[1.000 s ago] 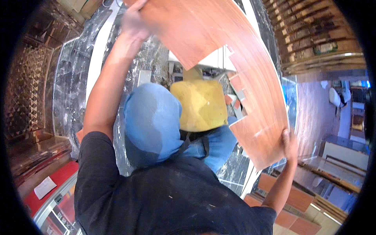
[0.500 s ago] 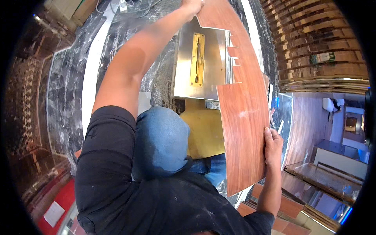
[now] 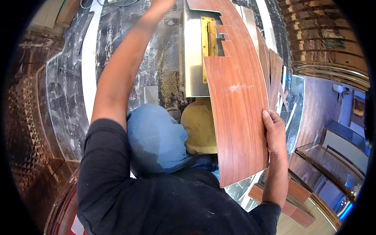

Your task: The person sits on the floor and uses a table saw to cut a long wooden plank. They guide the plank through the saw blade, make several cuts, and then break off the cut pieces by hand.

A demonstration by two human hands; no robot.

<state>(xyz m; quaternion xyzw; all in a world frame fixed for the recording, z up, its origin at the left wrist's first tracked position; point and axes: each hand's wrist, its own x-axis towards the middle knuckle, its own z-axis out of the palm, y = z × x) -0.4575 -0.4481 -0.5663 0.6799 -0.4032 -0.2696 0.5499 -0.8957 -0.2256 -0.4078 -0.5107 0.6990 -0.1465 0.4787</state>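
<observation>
A long reddish-brown wood-look plank point(image 3: 239, 117) stretches from the top of the view down in front of me. Its left edge is cut into steps and small notches in the upper part. My right hand point(image 3: 275, 131) grips the right edge near the lower end, thumb on the face, other fingers partly hidden. At the top edge of the picture is my left hand point(image 3: 162, 4), off the plank; its fingers are cut off or blurred. The plank partly covers a shiny metal box point(image 3: 194, 74) with a slotted brass plate point(image 3: 208, 47) on it.
Beside my knee is a yellow rounded seat-like thing point(image 3: 199, 129). Thin plank offcuts point(image 3: 275, 68) lie right of the plank, and more reddish boards point(image 3: 299, 192) lie at lower right. A small grey piece point(image 3: 151, 95) rests on the dark marbled floor point(image 3: 113, 51).
My left hand has let go of the plank's far end and moved left. The plank has shifted slightly up and left in view, covering more of the metal box. My right hand still grips it.
</observation>
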